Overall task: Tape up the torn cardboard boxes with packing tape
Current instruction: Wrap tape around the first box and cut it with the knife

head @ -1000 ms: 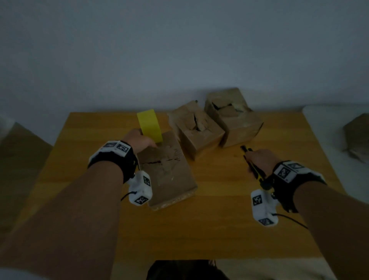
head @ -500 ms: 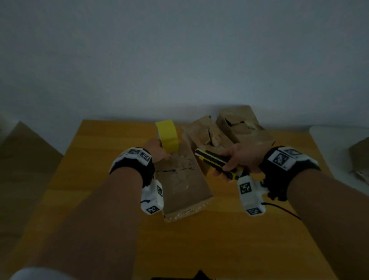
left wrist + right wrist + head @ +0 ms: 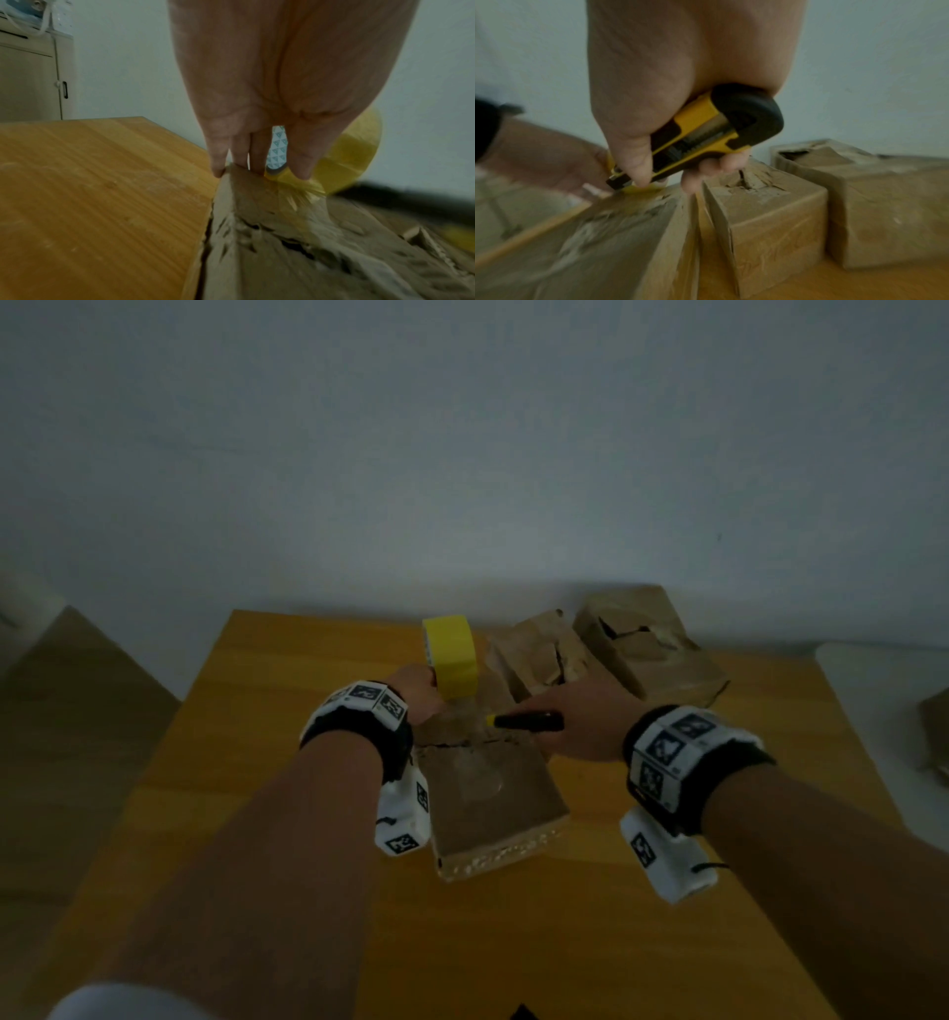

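A yellow tape roll [image 3: 451, 654] is held upright on the nearest torn box [image 3: 488, 793] by the left hand [image 3: 417, 693], while a utility knife [image 3: 695, 138] (tip seemingly at the tape strip) is gripped in the right hand [image 3: 575, 726].

Dim, underexposed head view with bent wide-angle edges; both wrist views are brighter, soft, and smeared by motion blur low down.
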The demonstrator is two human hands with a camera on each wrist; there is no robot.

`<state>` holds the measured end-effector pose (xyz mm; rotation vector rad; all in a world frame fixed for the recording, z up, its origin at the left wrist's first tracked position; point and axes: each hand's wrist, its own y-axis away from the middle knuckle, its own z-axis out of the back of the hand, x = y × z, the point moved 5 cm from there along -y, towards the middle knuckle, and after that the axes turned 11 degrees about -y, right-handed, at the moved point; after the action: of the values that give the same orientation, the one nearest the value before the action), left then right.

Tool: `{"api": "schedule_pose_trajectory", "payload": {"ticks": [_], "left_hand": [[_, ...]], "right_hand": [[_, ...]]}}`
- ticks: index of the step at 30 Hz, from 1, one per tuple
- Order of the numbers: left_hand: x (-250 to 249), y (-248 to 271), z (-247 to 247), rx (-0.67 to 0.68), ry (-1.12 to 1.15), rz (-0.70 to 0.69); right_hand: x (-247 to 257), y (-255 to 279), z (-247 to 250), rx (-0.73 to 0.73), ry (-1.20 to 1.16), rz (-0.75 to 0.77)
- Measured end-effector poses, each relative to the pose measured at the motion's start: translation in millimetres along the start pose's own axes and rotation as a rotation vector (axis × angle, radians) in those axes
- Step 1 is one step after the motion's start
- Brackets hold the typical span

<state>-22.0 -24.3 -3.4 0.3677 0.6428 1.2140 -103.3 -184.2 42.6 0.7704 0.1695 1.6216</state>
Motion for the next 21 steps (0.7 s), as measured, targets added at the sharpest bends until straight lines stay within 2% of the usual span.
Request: {"api": "schedule_pose_trajectory", "payload": {"ticks": [3,6,12,21], "left_hand": [[0.1,-1.4,-1.0,-0.008,-0.023,0.001],[-0.6,-0.9,-2.3,-0.010,-0.033,0.005],[0.8,0.9,-5.6,-0.029,0.071,0.004],[3.3,10.4,-9.7,-0.078,0.052,0.001]], "right_hand": [[13.9,-8.5,-4.6,-0.031,0.170,0.052],[17.4,-18.4,-7.5,-0.072,0.255,0.032],[18.9,-32.2,-15.3,-0.108,0.262,0.001],[-4.5,-22.3,-11.1,-0.171,0.267,-0.017]]}}
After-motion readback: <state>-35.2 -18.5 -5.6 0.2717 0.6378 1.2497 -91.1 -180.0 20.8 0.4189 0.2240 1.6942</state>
